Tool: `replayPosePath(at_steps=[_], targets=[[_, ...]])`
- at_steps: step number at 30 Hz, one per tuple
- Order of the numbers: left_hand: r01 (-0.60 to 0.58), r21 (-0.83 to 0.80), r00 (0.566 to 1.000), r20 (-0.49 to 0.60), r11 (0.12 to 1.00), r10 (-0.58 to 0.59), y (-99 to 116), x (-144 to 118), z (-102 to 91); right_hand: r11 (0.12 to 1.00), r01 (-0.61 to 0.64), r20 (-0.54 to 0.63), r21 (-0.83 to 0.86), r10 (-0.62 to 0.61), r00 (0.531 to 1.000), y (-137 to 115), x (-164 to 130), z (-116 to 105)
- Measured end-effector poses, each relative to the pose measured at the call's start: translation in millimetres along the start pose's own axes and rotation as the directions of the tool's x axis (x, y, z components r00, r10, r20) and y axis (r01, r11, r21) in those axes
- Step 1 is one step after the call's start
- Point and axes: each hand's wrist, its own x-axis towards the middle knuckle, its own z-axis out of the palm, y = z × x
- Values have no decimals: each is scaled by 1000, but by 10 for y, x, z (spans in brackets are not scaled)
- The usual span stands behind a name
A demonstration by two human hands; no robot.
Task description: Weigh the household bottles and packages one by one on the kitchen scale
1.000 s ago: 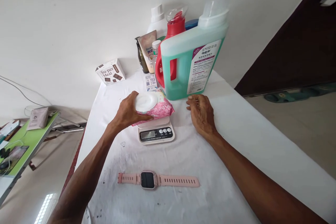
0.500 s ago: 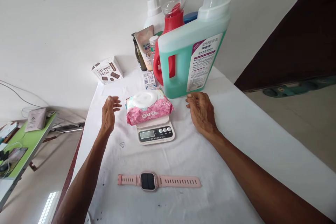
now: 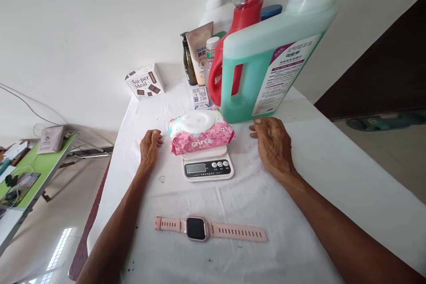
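A pink pack of wet wipes point(image 3: 203, 137) with a white lid lies on a white digital kitchen scale point(image 3: 208, 169), whose display looks blank. To the left, apart from the pack, my left hand point(image 3: 150, 148) rests on its side on the cloth, fingers loosely bent and holding nothing. On the other side, my right hand point(image 3: 274, 145) is also empty, its fingers slightly curled near the base of a large jug of green liquid point(image 3: 248, 77). A pink smartwatch point(image 3: 196, 228) lies stretched out in front of the scale, face up.
Behind the pack stand a small box point(image 3: 200, 97), a tube point(image 3: 200, 49), a dark pump bottle point(image 3: 188, 64) and a red jug point(image 3: 244, 22). A Su-per Meal box point(image 3: 145, 82) sits back left on the white-clothed table point(image 3: 186, 262). Farther left is a green table point(image 3: 25, 193).
The view has shifted, so the table's things appear farther right. My left hand has lowered slightly toward the cloth and its fingers have drawn in. The wipes stay on the scale.
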Motion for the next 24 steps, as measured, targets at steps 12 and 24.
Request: replayPosePath(at_steps=[12,24], targets=[[-4,-39,1000,-4,999,4,-7,-11,6,987,15,229,160,-52,972,-298,-81,-69],[-7,-65,1000,28,998,9,-52,-10,-21,991,-133,549,-25,125,826,-596,-791,-424]])
